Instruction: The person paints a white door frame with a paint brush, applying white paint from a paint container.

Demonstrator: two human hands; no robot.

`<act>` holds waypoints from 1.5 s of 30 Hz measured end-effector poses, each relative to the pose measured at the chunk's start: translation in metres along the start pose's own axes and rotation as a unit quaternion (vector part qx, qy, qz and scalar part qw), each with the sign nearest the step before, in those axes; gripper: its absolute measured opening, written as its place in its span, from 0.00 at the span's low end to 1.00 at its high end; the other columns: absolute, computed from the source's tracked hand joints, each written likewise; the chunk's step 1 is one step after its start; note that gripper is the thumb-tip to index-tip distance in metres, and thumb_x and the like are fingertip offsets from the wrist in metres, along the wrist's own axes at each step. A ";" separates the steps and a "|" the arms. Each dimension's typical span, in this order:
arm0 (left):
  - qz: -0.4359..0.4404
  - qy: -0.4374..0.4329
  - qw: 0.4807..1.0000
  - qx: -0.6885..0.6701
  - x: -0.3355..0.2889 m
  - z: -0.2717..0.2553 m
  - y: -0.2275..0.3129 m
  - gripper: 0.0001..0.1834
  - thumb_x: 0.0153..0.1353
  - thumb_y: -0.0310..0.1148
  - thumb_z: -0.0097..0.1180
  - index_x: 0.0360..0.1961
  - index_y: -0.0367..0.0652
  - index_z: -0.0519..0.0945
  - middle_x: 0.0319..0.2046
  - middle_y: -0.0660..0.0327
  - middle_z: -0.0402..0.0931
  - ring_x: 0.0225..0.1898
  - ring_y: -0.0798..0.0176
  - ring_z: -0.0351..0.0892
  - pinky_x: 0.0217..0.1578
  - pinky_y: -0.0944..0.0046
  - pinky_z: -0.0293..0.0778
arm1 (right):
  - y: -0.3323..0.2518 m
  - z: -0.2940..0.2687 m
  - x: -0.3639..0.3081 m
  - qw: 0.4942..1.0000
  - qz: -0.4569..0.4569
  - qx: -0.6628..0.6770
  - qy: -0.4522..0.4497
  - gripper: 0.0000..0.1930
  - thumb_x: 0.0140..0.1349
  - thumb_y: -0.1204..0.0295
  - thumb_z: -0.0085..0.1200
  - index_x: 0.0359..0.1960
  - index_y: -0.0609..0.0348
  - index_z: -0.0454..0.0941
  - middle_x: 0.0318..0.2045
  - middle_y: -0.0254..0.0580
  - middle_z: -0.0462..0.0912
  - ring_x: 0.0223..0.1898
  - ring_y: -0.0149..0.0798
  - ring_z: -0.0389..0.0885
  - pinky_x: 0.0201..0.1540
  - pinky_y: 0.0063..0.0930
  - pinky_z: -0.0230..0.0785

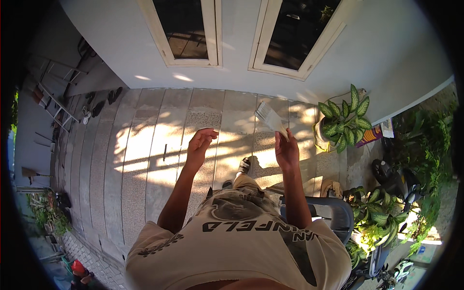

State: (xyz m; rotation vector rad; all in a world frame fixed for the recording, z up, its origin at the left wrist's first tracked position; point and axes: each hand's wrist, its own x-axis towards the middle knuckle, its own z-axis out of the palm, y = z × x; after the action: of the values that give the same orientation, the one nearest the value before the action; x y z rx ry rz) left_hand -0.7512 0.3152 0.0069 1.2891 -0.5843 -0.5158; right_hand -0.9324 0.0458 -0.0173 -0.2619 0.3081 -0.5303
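Note:
My right hand (287, 153) is raised in front of me, its fingers and thumb closed on the lower end of a flat, pale, see-through plastic packet (269, 119). The packet tilts up and to the left, with printing on its far end. What is inside it I cannot make out. Left of it, my left hand (199, 146) hovers over the sunlit floor, fingers loosely bent and pointing right. Nothing shows between them. The two hands are well apart.
A potted plant (345, 123) with variegated leaves stands by the white wall (237, 79) at right. A dark chair (340, 215) is close beside my right arm. Several shoes (99, 107) and a metal ladder-like frame (57, 99) are at far left. A thin dark stick (164, 152) lies on the floor.

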 end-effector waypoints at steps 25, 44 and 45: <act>0.012 0.036 0.999 -0.015 0.233 -0.060 -0.004 0.13 0.68 0.25 0.47 0.53 0.38 0.72 0.45 0.57 0.77 0.49 0.63 0.74 0.55 0.61 0.68 | -0.002 0.090 0.288 0.996 -0.024 -0.087 -0.006 0.13 0.67 0.63 0.52 0.48 0.56 0.75 0.42 0.40 0.82 0.45 0.35 0.81 0.46 0.29 0.76; 0.026 -0.136 0.990 0.015 0.415 -0.210 0.007 0.13 0.68 0.26 0.47 0.53 0.36 0.72 0.47 0.55 0.77 0.51 0.63 0.74 0.56 0.61 0.67 | 0.121 0.116 0.365 0.990 -0.112 0.051 0.067 0.16 0.69 0.55 0.47 0.46 0.53 0.75 0.43 0.40 0.81 0.46 0.36 0.81 0.48 0.28 0.77; 0.021 -0.146 0.989 0.018 0.423 -0.208 0.008 0.13 0.69 0.27 0.47 0.53 0.36 0.72 0.47 0.56 0.77 0.51 0.63 0.74 0.57 0.61 0.67 | 0.124 0.117 0.368 0.989 -0.121 0.048 0.071 0.16 0.70 0.56 0.47 0.47 0.54 0.74 0.43 0.41 0.81 0.46 0.36 0.80 0.49 0.26 0.77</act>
State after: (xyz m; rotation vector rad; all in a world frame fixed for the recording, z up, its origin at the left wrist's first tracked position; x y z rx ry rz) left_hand -0.2961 0.1928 0.0261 1.2405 -0.8661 -0.6680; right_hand -0.5343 -0.0273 -0.0300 -0.1693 0.3897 -0.8026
